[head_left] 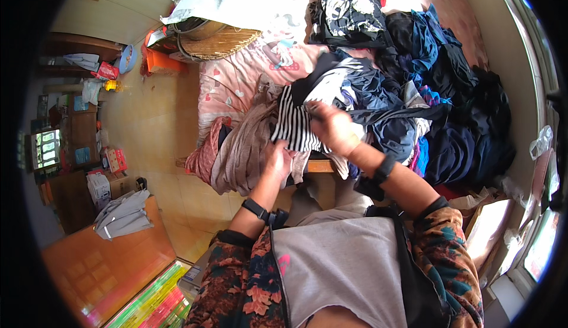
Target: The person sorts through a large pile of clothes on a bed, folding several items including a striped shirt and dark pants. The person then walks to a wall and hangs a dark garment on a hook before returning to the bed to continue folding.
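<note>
A black-and-white striped garment (291,125) is spread between my two hands at the near edge of the bed. My left hand (279,160) is closed on its lower left edge. At its upper right side is my right hand (335,129), slightly blurred, with its fingers closed on the cloth; its fingertips are partly hidden. Just left of the striped piece lies a crumpled beige-mauve cloth (247,144). A white and dark garment (340,82) lies beyond my right hand, beside a heap of dark blue clothes (393,132).
On the pink patterned bed (222,79), a black-and-white patterned garment (350,17) lies at the back. Black clothes (488,126) pile up toward the window side. A woven round tray (228,42) stands at the back left. A grey garment (125,212) lies on a wooden surface (97,263) at left.
</note>
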### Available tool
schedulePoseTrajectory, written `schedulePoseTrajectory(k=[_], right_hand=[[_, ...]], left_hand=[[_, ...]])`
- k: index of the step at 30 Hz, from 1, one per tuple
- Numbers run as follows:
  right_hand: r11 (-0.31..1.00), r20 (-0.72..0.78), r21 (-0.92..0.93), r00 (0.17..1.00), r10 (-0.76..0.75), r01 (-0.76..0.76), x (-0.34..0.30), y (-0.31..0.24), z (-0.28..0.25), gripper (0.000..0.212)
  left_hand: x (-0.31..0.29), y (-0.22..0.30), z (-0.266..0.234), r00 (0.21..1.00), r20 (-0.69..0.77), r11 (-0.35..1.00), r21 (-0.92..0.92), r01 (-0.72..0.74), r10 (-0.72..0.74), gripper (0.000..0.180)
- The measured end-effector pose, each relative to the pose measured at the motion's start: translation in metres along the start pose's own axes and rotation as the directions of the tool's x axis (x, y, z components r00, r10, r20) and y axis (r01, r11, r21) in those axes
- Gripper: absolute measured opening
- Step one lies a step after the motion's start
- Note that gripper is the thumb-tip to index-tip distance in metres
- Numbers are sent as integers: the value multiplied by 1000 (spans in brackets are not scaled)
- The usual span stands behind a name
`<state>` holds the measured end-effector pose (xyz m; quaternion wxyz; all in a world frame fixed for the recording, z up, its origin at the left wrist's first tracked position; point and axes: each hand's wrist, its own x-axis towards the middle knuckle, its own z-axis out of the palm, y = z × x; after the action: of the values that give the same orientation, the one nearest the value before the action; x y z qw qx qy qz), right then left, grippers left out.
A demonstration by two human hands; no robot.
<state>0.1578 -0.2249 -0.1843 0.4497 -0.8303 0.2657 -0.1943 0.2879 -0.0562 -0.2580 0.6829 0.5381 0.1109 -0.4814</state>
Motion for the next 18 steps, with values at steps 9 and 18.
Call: schedulePoseTrajectory(k=[9, 18], right_hand=[[960, 219, -208, 965, -143, 189, -58, -39, 53, 68], [992, 316, 15, 942, 116, -127, -80, -27, 47, 93]], left_hand=[[-46, -3, -26, 981, 150, 990, -54, 129, -120, 33], [-73, 21, -20, 928, 304, 959, 246, 144, -217, 15]])
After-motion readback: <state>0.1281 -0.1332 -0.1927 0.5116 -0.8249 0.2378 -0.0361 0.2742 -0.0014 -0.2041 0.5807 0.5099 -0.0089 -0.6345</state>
